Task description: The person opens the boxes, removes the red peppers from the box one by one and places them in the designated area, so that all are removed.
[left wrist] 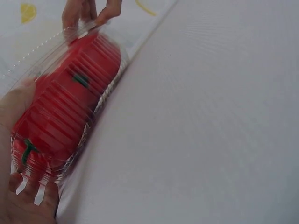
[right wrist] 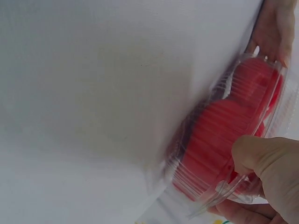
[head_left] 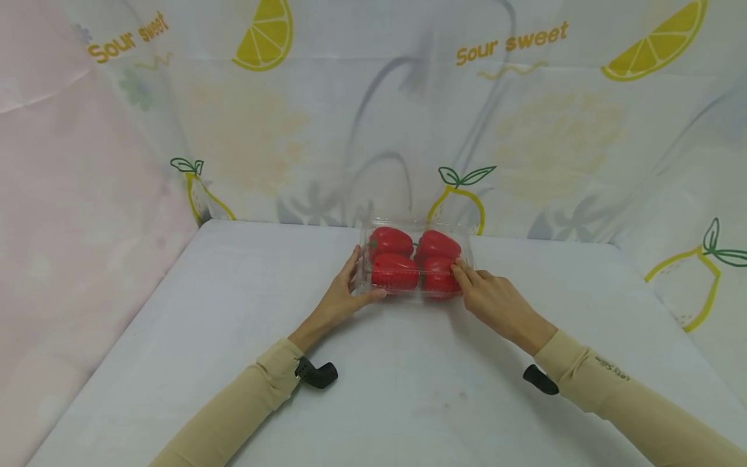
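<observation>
A clear plastic clamshell box (head_left: 366,285) stands near the table's back edge with several red peppers (head_left: 395,271) inside. Green stems show through its ribbed wall in the left wrist view. My left hand (head_left: 340,299) holds the box's left end, thumb at the front and fingers along the side. At the right end, my right hand (head_left: 496,302) pinches the box's rim between thumb and fingers. In the right wrist view, the thumb of the right hand (right wrist: 275,172) lies over the rim. Whether the lid is fully fastened, I cannot tell.
The box rests on a white-covered table (head_left: 373,402). Right behind it hangs a pale curtain (head_left: 327,130) printed with lemons, and a pinkish cloth (head_left: 87,227) hangs on the left. A black wrist device (head_left: 317,373) is worn at the left cuff.
</observation>
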Tool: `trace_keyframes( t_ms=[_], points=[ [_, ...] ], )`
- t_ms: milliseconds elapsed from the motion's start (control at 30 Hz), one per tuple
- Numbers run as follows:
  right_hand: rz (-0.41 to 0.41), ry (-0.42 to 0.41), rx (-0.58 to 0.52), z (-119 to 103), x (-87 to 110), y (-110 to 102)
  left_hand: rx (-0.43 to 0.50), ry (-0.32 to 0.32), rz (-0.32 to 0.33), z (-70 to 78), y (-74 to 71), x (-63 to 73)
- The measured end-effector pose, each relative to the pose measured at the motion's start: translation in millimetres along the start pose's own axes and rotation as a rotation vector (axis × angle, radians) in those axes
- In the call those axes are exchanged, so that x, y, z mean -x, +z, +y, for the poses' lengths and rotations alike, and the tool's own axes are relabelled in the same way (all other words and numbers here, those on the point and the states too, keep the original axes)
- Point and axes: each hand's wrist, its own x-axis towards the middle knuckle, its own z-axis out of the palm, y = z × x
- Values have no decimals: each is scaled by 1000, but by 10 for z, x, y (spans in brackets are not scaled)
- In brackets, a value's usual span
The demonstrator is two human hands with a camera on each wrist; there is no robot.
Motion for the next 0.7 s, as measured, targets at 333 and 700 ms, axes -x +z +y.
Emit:
trace_keyframes(
  t_ms=[333,700],
  points=[
    [27,35,-35,7,47,26,-12,-14,-28,314,9,113],
    [110,79,-108,-14,53,114,-19,-13,-21,321,-5,120]
  ],
)
